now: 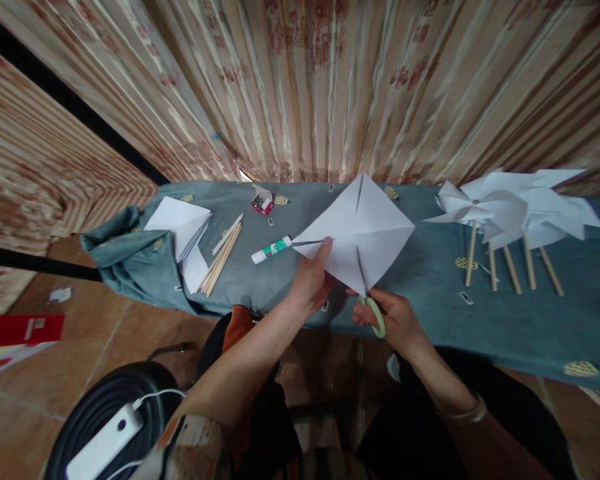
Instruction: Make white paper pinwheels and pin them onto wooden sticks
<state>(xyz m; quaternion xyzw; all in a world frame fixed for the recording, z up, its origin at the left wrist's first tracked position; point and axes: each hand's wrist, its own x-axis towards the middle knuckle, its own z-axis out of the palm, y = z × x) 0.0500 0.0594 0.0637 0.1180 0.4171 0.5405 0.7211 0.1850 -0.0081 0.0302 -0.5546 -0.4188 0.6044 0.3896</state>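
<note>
A square sheet of white paper (380, 220) is held up over the cloth-covered table, turned with a corner toward me. Slits run inward from its left and far corners, and a crease crosses it. My left hand (313, 280) grips the paper near its left side, thumb on top. In my right hand (393, 317) is a pair of scissors (379, 319) with pale green handles, my fingers through the loops. Its blade lies along the paper at the near corner. Left of the sheet rests a green and white glue stick (272, 249).
Several paper pinwheels (500, 207) on wooden sticks lie at the right of the table (410, 333). Toward the left are wooden sticks (223, 260), folded white paper (177, 223) and a small open red box (263, 201). A white power bank (105, 443) sits on a black round stool (75, 407).
</note>
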